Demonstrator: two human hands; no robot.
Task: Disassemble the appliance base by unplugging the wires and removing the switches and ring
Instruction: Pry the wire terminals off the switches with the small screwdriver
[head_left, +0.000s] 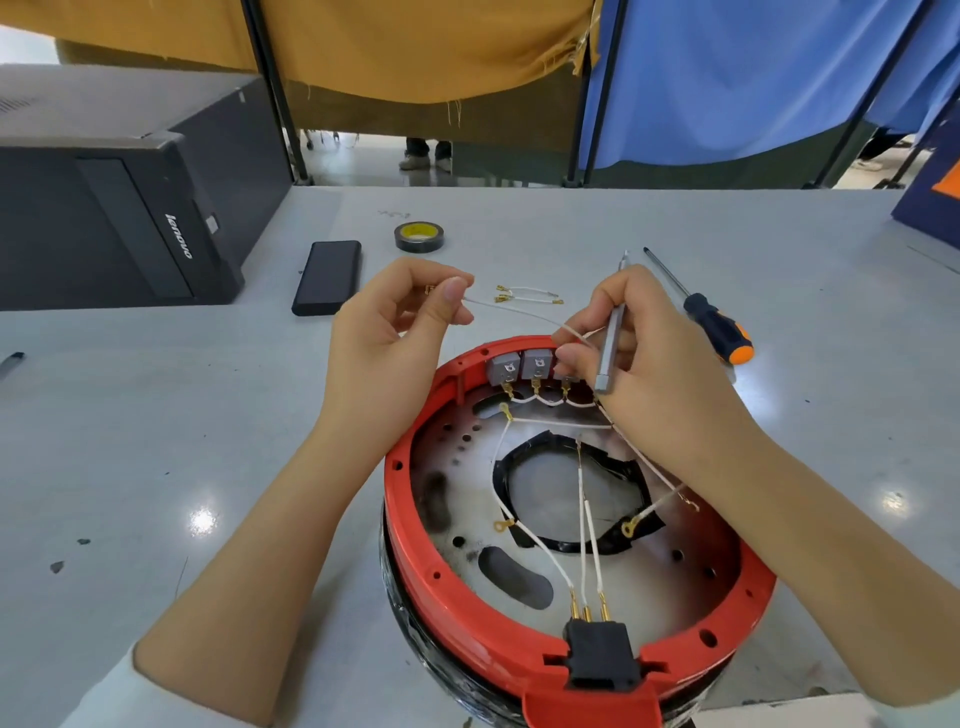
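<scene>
Workbench and surroundings, seen from above.
A glossy pale grey tabletop (156, 415) reflected overhead lights; behind it hung mustard-yellow cloth (415, 47) and blue cloth (727, 78) on black metal poles (270, 93), above a shiny light floor (363, 166).

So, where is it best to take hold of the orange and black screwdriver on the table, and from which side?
Take the screwdriver by its thick black and orange handle, coming from above. It lies flat on the table with bare surface around it, beyond the right hand; the thin shaft, pointing away from the person, probably gives a poor grip.
</scene>
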